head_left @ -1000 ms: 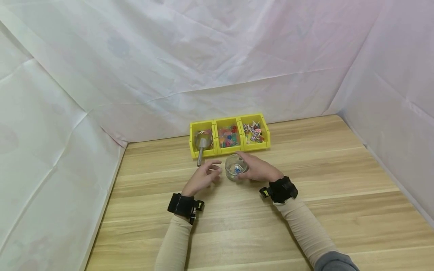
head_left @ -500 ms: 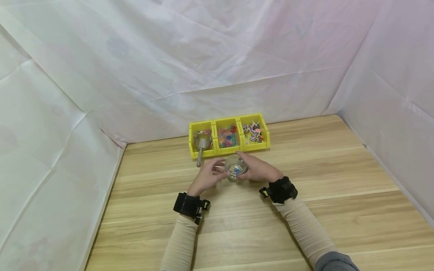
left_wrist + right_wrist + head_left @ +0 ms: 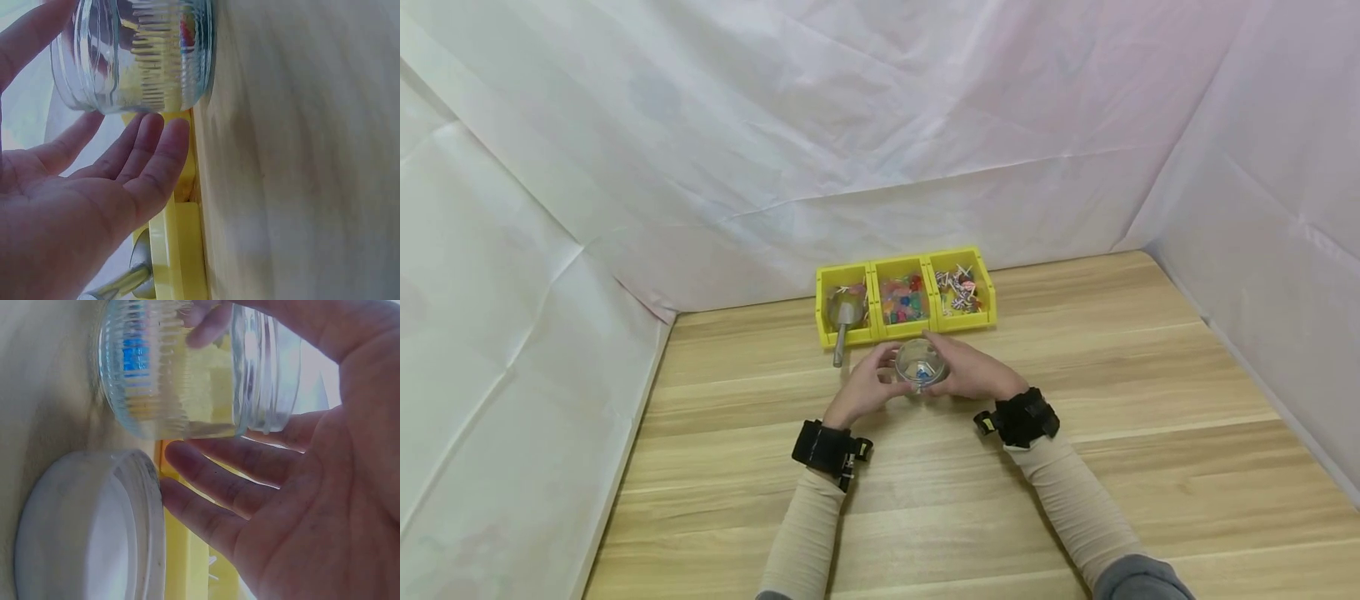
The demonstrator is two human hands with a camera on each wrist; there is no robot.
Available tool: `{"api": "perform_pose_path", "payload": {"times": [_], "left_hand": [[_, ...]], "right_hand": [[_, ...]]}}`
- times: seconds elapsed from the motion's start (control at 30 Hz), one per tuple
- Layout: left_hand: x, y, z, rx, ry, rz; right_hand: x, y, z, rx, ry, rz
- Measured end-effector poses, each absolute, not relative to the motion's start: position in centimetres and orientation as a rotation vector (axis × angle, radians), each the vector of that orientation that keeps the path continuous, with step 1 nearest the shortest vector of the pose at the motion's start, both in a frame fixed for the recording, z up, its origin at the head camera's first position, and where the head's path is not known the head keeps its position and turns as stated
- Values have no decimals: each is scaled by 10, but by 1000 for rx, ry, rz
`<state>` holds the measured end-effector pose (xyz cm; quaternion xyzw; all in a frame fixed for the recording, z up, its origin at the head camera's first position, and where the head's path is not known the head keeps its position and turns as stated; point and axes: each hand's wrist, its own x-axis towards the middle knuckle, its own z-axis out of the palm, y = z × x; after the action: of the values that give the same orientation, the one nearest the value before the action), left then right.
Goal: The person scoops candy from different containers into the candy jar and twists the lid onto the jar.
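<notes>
A small clear glass jar [image 3: 919, 354] stands uncapped on the table, with a blue-marked item [image 3: 136, 357] showing low inside it. My left hand [image 3: 863, 387] holds the jar's left side, thumb toward me and fingers around the far side. From the right, my right hand [image 3: 973, 371] grips the same jar between thumb and fingers. In the right wrist view, a white round lid [image 3: 62, 519] lies on the wood close by the fingers; the head view has it hidden behind the right hand.
Just beyond the jar, a row of three yellow bins [image 3: 906, 333] holds wrapped candies [image 3: 904, 302] and lollipops [image 3: 958, 290]. A metal scoop [image 3: 842, 321] leans in the left bin, its handle sticking out toward me. White cloth [image 3: 880, 167] walls the table.
My left hand has moved right, from beside the jar to its left side, and its fingers have closed in around it. The right hand stays at the jar.
</notes>
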<state>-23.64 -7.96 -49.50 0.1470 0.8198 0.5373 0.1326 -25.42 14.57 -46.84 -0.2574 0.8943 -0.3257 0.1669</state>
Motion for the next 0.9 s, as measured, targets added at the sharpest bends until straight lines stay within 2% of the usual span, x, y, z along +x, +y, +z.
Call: {"api": "perform_pose_path", "payload": {"times": [0.13, 0.4, 0.9], "left_hand": [[-236, -77, -497, 417, 2376, 1580], [-236, -72, -500, 383, 2368, 1581], [-236, -66, -505, 364, 2387, 1528]], "right_hand": [[-256, 151, -465, -697, 2550, -931], [-260, 164, -462, -806, 2598, -877], [-256, 170, -461, -476, 2649, -511]]}}
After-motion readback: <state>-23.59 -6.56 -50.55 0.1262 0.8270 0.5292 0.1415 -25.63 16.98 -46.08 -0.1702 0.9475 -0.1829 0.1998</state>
